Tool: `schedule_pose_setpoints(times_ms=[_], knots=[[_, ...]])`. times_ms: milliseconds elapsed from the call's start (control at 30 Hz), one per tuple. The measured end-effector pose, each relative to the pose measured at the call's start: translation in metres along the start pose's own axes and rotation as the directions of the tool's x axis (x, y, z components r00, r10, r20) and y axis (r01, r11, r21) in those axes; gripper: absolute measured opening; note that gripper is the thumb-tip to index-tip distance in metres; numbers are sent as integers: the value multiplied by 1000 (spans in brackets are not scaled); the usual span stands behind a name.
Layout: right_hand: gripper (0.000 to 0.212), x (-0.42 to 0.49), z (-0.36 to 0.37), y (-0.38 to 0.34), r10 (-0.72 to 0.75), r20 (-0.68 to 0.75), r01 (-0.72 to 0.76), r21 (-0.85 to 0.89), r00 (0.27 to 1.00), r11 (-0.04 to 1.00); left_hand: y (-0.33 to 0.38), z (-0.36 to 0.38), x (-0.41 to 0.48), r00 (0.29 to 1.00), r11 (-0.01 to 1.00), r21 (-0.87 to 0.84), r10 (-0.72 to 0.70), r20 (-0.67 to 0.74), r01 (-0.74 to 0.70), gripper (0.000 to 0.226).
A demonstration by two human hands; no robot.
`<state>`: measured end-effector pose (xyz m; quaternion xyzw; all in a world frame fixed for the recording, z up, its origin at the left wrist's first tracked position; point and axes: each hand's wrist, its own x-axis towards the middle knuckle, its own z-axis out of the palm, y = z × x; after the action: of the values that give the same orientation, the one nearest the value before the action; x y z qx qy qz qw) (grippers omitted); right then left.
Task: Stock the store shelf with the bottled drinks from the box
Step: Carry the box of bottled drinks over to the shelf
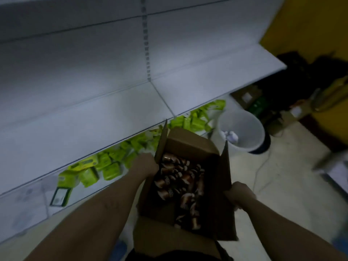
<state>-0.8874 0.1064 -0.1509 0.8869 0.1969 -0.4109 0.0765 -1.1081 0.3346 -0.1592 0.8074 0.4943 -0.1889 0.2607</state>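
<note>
Low centre of the frame: an open cardboard box [188, 230] held up in front of the person, flaps standing. Left hand [146, 164] sits at the box's left wall, just under the tall left flap, fingers curled over the edge and out of sight inside, so a clenched grip on the cardboard by the look of it. Right hand [240, 194] is on the right flap, closed tight around its lower edge, thumb side toward the camera, knuckles bunched. Both forearms run up from the bottom corners.

Inside the box, brown bottles [180, 183] lie jumbled on their sides, filling the middle and right of it; labels are too blurred to read. Neither hand touches a bottle.

Behind and above, white shelves [94, 110] fill the upper left, the wide one nearest the box bare. On the lower shelf, running from centre left up toward centre right, a row of green packets [111, 166]. Right of the box, on the floor, a white bin [243, 127] with crumpled paper in it.
</note>
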Motion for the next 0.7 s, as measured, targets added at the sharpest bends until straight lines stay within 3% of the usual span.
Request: schedule_pose_setpoints(times_ms=[333,533,700], knots=[[15,-24,58,70,199,-33,-180,301,979,936,61,5,-5,970,958,153,234,67,-241,29],[22,-34,80,50,327,-36,-295,351,944,889,51,15,28,945,911,257,300,131,-324,23],[33,-36,135,18,508,-8,-448,458,861,767,13,34,84,899,822,362,400,179,-439,30]])
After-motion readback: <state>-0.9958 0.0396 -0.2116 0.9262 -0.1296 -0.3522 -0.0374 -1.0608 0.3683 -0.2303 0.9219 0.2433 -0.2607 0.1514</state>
